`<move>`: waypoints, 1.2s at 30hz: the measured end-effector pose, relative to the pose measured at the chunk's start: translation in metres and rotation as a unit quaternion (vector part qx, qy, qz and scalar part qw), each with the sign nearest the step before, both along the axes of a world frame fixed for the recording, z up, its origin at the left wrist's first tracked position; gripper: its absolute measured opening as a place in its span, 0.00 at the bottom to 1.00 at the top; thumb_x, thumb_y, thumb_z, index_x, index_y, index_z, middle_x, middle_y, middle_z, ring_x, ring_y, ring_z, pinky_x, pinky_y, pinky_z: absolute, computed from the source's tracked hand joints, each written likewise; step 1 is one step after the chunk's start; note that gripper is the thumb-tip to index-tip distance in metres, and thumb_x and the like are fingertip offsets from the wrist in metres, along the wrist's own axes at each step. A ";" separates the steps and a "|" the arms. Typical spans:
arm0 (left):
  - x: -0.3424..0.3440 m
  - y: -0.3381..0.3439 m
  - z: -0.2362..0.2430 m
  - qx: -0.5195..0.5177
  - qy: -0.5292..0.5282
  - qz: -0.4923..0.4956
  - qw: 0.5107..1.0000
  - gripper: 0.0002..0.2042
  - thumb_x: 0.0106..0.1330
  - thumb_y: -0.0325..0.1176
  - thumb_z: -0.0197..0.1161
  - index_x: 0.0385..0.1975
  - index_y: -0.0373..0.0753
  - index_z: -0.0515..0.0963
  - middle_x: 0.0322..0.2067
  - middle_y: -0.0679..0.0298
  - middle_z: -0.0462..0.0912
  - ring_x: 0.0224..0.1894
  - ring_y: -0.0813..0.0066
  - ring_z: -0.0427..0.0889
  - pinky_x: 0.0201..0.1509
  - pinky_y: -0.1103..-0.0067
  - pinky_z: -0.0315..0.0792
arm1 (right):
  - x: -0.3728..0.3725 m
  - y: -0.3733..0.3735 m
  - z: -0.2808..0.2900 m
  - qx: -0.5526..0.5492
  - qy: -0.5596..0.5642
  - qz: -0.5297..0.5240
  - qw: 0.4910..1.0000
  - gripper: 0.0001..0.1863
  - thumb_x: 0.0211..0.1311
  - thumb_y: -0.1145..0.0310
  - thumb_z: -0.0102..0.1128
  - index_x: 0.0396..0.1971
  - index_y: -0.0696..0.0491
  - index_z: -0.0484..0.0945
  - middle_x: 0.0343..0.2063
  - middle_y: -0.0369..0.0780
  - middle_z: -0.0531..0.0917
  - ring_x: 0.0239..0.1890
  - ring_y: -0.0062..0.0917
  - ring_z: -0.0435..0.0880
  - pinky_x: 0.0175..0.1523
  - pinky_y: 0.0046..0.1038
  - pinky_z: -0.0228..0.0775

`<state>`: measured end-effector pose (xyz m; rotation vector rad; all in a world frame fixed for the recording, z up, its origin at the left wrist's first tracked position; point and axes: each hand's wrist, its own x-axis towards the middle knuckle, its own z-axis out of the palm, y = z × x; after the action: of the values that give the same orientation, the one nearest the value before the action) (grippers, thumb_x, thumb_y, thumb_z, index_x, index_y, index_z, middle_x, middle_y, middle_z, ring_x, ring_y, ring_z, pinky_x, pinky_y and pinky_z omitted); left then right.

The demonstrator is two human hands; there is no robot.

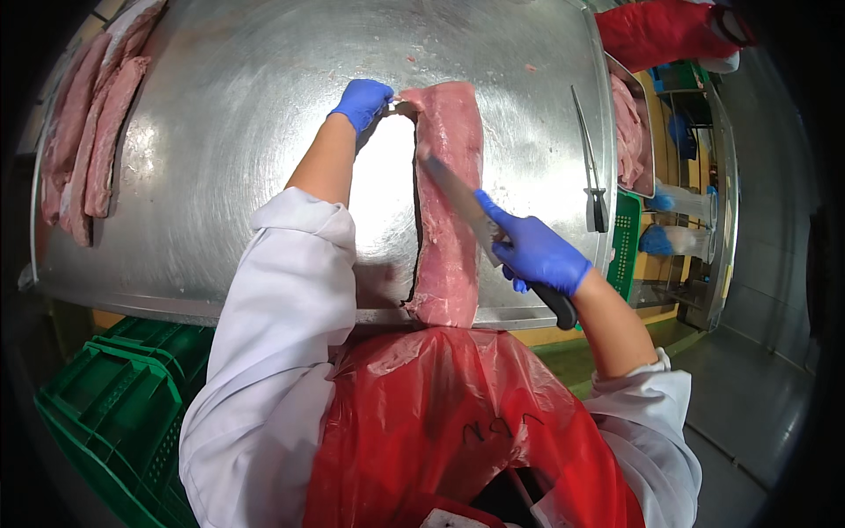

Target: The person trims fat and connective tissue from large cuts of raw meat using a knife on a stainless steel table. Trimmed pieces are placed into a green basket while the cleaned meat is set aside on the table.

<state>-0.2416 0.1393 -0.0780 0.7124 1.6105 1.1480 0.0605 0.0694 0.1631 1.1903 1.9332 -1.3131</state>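
My left hand [364, 106] pinches the far-left corner of the meat slab [451, 141], probably to keep it taut. My right hand [540, 253] wraps round the handle of the knife [464, 201], its blade slanting across the slab, likely for a shallow stroke. The slab lies lengthwise before me on the steel table [238, 150], within reach of my 2 hands.

The knife handle [558, 307] is partly covered by fingers of the right hand [541, 251]. At the left hand [362, 104], the fingertips' hold on the meat slab [453, 158] is too small to tell. Left of them, a meat strip [130, 33] is cut off at the top.
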 end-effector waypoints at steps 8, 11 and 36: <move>0.021 0.016 -0.003 0.040 0.016 0.015 0.999 0.11 0.59 0.35 0.65 0.23 0.31 0.81 0.22 0.58 0.81 0.24 0.71 0.80 0.30 0.73 0.74 | -0.093 0.114 -0.105 0.240 0.111 -0.207 0.942 0.40 0.63 0.74 0.48 0.75 0.45 0.47 0.26 0.47 0.82 0.21 0.30 0.83 0.29 0.33 0.78; 0.040 0.015 0.028 -0.037 -0.114 0.011 0.993 0.04 0.56 0.21 0.61 0.28 0.25 0.78 0.26 0.51 0.82 0.23 0.62 0.81 0.28 0.68 0.77 | -0.110 0.120 -0.108 0.238 0.145 -0.241 0.930 0.42 0.59 0.75 0.50 0.75 0.48 0.47 0.28 0.49 0.83 0.22 0.33 0.85 0.29 0.34 0.80; 0.046 -0.389 0.119 -0.299 0.358 -0.263 0.844 0.35 0.59 0.40 0.71 0.63 0.28 0.66 0.52 0.46 0.79 0.54 0.58 0.80 0.59 0.68 0.73 | 0.142 0.036 -0.157 0.116 0.319 -0.326 0.882 0.43 0.65 0.75 0.51 0.77 0.38 0.44 0.32 0.41 0.82 0.23 0.18 0.79 0.27 0.24 0.75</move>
<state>-0.1961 -0.2497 0.0414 1.1285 2.0388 -0.0877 0.2030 0.1052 0.0064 1.8021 2.2742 -2.0698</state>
